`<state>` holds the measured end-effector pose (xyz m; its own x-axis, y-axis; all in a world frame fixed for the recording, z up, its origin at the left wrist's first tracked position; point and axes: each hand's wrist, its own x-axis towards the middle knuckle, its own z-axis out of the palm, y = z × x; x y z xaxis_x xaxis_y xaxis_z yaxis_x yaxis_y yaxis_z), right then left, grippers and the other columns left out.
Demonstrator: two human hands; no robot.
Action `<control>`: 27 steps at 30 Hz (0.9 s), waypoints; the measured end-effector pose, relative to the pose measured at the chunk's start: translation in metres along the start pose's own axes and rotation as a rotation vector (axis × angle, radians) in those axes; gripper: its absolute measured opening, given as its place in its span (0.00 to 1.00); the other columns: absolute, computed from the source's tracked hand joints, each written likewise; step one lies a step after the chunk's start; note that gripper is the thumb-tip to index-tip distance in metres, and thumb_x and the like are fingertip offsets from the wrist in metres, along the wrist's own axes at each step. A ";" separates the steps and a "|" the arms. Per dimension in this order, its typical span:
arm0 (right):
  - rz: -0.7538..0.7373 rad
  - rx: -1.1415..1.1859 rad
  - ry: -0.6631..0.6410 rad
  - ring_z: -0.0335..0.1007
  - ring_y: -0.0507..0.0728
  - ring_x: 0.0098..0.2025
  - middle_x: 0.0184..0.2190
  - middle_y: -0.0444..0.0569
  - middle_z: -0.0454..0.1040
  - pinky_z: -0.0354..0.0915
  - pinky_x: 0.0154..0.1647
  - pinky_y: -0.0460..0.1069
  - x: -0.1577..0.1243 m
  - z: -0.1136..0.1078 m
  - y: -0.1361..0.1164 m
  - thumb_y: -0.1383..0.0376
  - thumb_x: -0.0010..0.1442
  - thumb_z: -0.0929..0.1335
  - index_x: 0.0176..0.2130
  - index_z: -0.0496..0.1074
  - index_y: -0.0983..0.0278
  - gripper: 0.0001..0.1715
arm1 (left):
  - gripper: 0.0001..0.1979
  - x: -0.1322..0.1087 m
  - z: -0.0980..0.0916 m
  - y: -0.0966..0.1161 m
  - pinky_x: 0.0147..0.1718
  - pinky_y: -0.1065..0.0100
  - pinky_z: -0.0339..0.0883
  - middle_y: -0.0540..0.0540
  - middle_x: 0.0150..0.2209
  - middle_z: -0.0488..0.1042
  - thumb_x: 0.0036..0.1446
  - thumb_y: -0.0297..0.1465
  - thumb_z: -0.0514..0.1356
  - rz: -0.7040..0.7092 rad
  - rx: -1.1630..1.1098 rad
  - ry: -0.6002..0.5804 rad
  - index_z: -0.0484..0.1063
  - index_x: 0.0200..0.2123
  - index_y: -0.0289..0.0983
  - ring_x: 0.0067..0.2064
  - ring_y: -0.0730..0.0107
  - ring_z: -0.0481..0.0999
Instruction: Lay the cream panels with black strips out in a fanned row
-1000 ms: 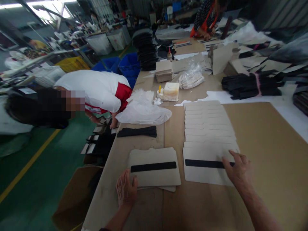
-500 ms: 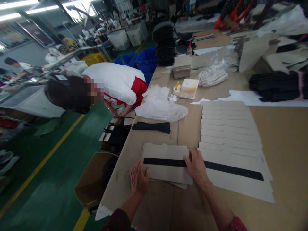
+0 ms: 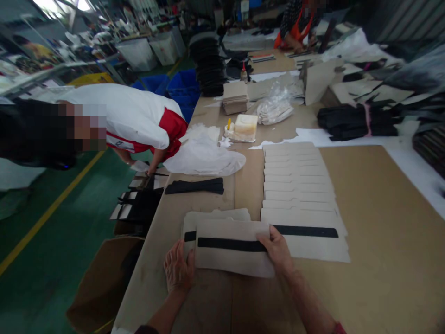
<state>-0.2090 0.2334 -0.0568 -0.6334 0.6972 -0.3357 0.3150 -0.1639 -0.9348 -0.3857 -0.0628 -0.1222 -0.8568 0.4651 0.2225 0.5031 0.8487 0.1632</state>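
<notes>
The left hand (image 3: pixel 179 269) is lying flat and open on the table (image 3: pixel 375 222), with its fingertips pressing against the left edge of a stack of beige panels (image 3: pixel 215 217). The right hand (image 3: pixel 276 248) is closing on the right end of the beige panel (image 3: pixel 232 253), with its fingers resting on top. This panel is carrying a black strip along its length and is lying askew on top of the stack, near the front edge of the table, between the two hands.

Just to the right, a row of overlapping beige panels (image 3: pixel 299 185) is running away from the person, and the nearest one is bearing its own black strip (image 3: pixel 306 231). A bundle of black strips (image 3: pixel 196 186) is lying behind the stack, and a white plastic bag (image 3: pixel 203 160) is lying behind the bundle. Brown board is covering the table surface. Piles of black material (image 3: pixel 358 123) are sitting at the far right.

On the left, a co-worker (image 3: pixel 135 120) in a white and red shirt is bending over beside the table. A yellow line (image 3: pixel 45 218) is crossing the green floor (image 3: pixel 52 260). An open cardboard box (image 3: pixel 104 283) is standing against the table edge, and blue bins (image 3: pixel 181 90) are standing farther back.
</notes>
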 end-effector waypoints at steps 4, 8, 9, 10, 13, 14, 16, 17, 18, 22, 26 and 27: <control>0.139 0.151 0.005 0.77 0.63 0.39 0.40 0.52 0.81 0.73 0.43 0.57 -0.007 -0.109 0.001 0.52 0.50 0.75 0.52 0.73 0.63 0.32 | 0.26 0.004 -0.003 0.004 0.56 0.48 0.61 0.32 0.57 0.68 0.67 0.41 0.48 0.002 0.002 -0.004 0.63 0.60 0.30 0.59 0.47 0.65; 0.232 0.039 0.147 0.78 0.64 0.40 0.42 0.52 0.81 0.73 0.41 0.56 -0.006 -0.196 0.022 0.51 0.49 0.75 0.48 0.74 0.61 0.30 | 0.26 0.005 -0.006 0.008 0.56 0.47 0.62 0.32 0.57 0.68 0.67 0.41 0.47 -0.007 0.023 -0.008 0.64 0.59 0.29 0.59 0.46 0.65; 0.242 0.029 0.171 0.78 0.64 0.40 0.42 0.52 0.81 0.73 0.41 0.57 -0.005 -0.208 0.028 0.51 0.48 0.75 0.49 0.74 0.61 0.30 | 0.26 0.005 -0.006 0.008 0.56 0.47 0.62 0.32 0.57 0.68 0.67 0.42 0.47 -0.007 0.026 -0.009 0.64 0.59 0.29 0.59 0.46 0.65; 0.246 0.025 0.188 0.78 0.64 0.40 0.42 0.52 0.81 0.73 0.41 0.57 -0.002 -0.217 0.033 0.51 0.48 0.75 0.49 0.74 0.60 0.31 | 0.26 0.005 -0.006 0.008 0.55 0.47 0.62 0.32 0.57 0.68 0.67 0.42 0.46 -0.007 0.026 -0.007 0.64 0.59 0.29 0.59 0.46 0.65; 0.221 -0.017 0.209 0.77 0.64 0.41 0.44 0.52 0.80 0.73 0.41 0.56 0.008 -0.230 0.042 0.50 0.48 0.75 0.52 0.72 0.60 0.34 | 0.26 0.005 -0.004 0.007 0.55 0.47 0.62 0.31 0.57 0.68 0.67 0.41 0.47 -0.006 0.019 0.000 0.64 0.59 0.29 0.59 0.46 0.65; 0.207 -0.056 0.216 0.77 0.64 0.41 0.44 0.53 0.80 0.73 0.42 0.56 0.012 -0.233 0.044 0.50 0.48 0.74 0.52 0.72 0.60 0.34 | 0.26 0.006 -0.004 0.006 0.56 0.47 0.62 0.31 0.57 0.68 0.67 0.41 0.47 -0.003 0.017 0.003 0.64 0.59 0.29 0.59 0.46 0.65; 0.185 -0.221 0.255 0.76 0.65 0.42 0.43 0.54 0.80 0.72 0.44 0.58 0.021 -0.239 0.049 0.49 0.47 0.73 0.51 0.73 0.62 0.35 | 0.26 0.006 -0.003 0.006 0.56 0.46 0.61 0.30 0.57 0.68 0.67 0.41 0.47 0.003 0.016 0.009 0.64 0.60 0.29 0.59 0.46 0.64; 0.150 -0.353 0.298 0.75 0.66 0.43 0.43 0.57 0.79 0.71 0.46 0.60 0.024 -0.241 0.051 0.48 0.46 0.72 0.50 0.73 0.63 0.36 | 0.26 0.006 -0.004 0.006 0.55 0.46 0.61 0.30 0.57 0.68 0.67 0.41 0.48 0.002 0.019 0.012 0.64 0.60 0.29 0.59 0.46 0.64; 0.087 -0.507 0.359 0.74 0.68 0.45 0.44 0.59 0.78 0.69 0.48 0.63 0.027 -0.241 0.053 0.46 0.45 0.71 0.50 0.74 0.65 0.37 | 0.26 0.005 -0.004 0.007 0.55 0.46 0.61 0.30 0.57 0.68 0.67 0.41 0.48 0.003 0.022 0.014 0.64 0.60 0.29 0.59 0.46 0.64; -0.308 -0.869 0.572 0.69 0.72 0.51 0.49 0.67 0.72 0.63 0.55 0.68 0.024 -0.203 0.051 0.43 0.53 0.66 0.51 0.73 0.69 0.39 | 0.24 0.001 -0.005 0.008 0.55 0.49 0.62 0.32 0.57 0.68 0.67 0.39 0.50 -0.007 0.033 0.001 0.64 0.59 0.29 0.58 0.48 0.65; -0.327 -0.614 0.194 0.72 0.60 0.39 0.46 0.57 0.72 0.72 0.40 0.56 0.011 -0.096 0.034 0.49 0.61 0.64 0.52 0.71 0.63 0.28 | 0.23 0.000 -0.005 0.008 0.55 0.50 0.61 0.33 0.57 0.69 0.66 0.36 0.53 -0.011 0.022 0.001 0.64 0.59 0.29 0.58 0.48 0.65; -0.339 -0.574 0.092 0.72 0.60 0.40 0.48 0.57 0.71 0.72 0.40 0.55 0.011 -0.067 0.030 0.50 0.61 0.64 0.53 0.70 0.62 0.27 | 0.23 -0.001 -0.006 0.009 0.55 0.49 0.61 0.33 0.57 0.69 0.65 0.35 0.54 -0.011 0.016 0.003 0.64 0.59 0.30 0.58 0.48 0.65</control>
<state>-0.1591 0.2826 -0.0803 -0.7084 0.7058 0.0002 0.4516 0.4535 -0.7684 -0.3803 -0.0570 -0.1156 -0.8618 0.4552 0.2238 0.4919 0.8576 0.1500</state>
